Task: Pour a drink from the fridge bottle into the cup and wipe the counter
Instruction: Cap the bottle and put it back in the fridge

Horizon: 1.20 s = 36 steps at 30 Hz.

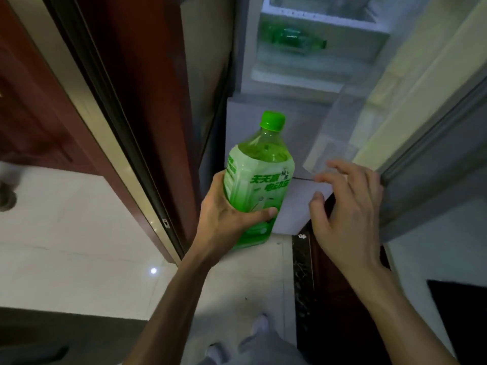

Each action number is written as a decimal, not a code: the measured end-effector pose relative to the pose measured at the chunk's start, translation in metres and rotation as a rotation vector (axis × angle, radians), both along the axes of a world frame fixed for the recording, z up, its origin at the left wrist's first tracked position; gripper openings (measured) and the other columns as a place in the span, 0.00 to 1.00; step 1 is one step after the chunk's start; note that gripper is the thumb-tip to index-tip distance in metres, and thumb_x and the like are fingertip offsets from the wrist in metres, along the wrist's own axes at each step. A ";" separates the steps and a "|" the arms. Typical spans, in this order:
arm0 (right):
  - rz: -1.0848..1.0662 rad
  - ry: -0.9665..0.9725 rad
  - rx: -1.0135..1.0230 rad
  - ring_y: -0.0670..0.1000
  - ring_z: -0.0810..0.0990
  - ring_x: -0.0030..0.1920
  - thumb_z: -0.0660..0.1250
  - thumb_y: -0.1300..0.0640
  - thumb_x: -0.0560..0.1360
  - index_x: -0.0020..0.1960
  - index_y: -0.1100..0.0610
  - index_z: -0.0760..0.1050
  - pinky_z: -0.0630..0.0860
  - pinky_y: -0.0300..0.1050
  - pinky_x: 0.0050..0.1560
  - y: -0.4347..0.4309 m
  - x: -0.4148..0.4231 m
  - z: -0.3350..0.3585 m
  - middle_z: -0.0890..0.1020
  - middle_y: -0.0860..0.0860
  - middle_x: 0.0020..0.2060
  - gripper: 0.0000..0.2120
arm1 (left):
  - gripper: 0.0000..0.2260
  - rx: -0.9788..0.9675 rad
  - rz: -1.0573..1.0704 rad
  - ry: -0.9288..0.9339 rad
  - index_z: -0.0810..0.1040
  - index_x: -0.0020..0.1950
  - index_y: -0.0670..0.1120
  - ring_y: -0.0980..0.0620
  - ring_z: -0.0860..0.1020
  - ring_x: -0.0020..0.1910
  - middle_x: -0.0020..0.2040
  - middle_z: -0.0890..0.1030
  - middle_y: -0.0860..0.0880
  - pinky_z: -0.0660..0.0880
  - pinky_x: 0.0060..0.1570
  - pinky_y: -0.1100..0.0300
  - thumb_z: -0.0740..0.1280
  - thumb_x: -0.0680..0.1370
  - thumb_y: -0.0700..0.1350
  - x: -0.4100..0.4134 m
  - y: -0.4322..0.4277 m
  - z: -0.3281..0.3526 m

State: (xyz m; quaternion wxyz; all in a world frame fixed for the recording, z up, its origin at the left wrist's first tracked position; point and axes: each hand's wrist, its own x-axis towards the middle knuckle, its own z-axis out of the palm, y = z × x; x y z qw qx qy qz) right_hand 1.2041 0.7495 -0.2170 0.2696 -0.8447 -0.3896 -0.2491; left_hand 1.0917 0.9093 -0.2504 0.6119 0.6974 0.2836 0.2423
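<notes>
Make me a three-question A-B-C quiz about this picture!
1. Where is the second green bottle? A. on the floor B. on a table C. lying inside the fridge
2. What colour is the cap of the held green tea bottle? A. green B. red C. white
3. What is the right hand doing? A. holding a cup B. holding nothing C. twisting the cap

Answers: 1 C, it lies sideways in the open fridge. 2 A, it is bright green. 3 B, its fingers are spread and empty.
</notes>
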 end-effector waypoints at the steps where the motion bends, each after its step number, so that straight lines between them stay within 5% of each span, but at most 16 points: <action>1: -0.005 -0.006 0.027 0.59 0.71 0.59 0.65 0.62 0.70 0.52 0.61 0.78 0.67 0.54 0.58 -0.003 0.005 0.004 0.76 0.58 0.60 0.11 | 0.37 -0.004 -0.014 -0.007 0.72 0.62 0.50 0.54 0.82 0.55 0.55 0.82 0.53 0.81 0.54 0.49 0.84 0.57 0.50 0.005 -0.003 0.002; 5: -0.094 0.035 0.045 0.59 0.69 0.64 0.63 0.60 0.70 0.58 0.61 0.76 0.61 0.48 0.67 -0.016 0.032 0.015 0.73 0.58 0.64 0.17 | 0.34 0.006 -0.067 -0.020 0.73 0.59 0.50 0.56 0.82 0.52 0.53 0.83 0.53 0.81 0.50 0.56 0.84 0.58 0.46 0.027 -0.016 0.009; 8: -0.187 0.123 0.005 0.60 0.70 0.66 0.62 0.57 0.70 0.62 0.60 0.75 0.64 0.55 0.67 -0.028 0.052 0.016 0.72 0.58 0.66 0.21 | 0.33 0.018 -0.111 -0.032 0.73 0.59 0.49 0.58 0.82 0.52 0.53 0.83 0.53 0.81 0.48 0.62 0.84 0.59 0.44 0.045 -0.028 0.015; 19: -0.311 0.271 0.027 0.57 0.79 0.52 0.62 0.57 0.73 0.62 0.58 0.75 0.76 0.52 0.51 -0.089 0.115 0.024 0.75 0.54 0.58 0.18 | 0.34 0.021 -0.229 -0.023 0.74 0.60 0.50 0.55 0.82 0.52 0.53 0.83 0.53 0.82 0.50 0.55 0.84 0.59 0.43 0.122 -0.073 0.018; 25: -0.376 0.335 0.052 0.55 0.79 0.49 0.63 0.57 0.75 0.63 0.57 0.75 0.75 0.51 0.50 -0.123 0.141 0.028 0.75 0.52 0.59 0.17 | 0.35 0.029 -0.280 0.003 0.74 0.60 0.49 0.52 0.82 0.53 0.53 0.83 0.51 0.81 0.53 0.45 0.84 0.58 0.45 0.157 -0.100 0.015; 36: -0.402 0.257 0.007 0.56 0.78 0.51 0.61 0.53 0.75 0.60 0.56 0.76 0.76 0.54 0.49 -0.159 0.171 0.021 0.78 0.54 0.54 0.16 | 0.35 0.060 -0.304 0.030 0.73 0.61 0.48 0.52 0.83 0.52 0.54 0.83 0.50 0.82 0.49 0.47 0.84 0.57 0.46 0.201 -0.137 0.015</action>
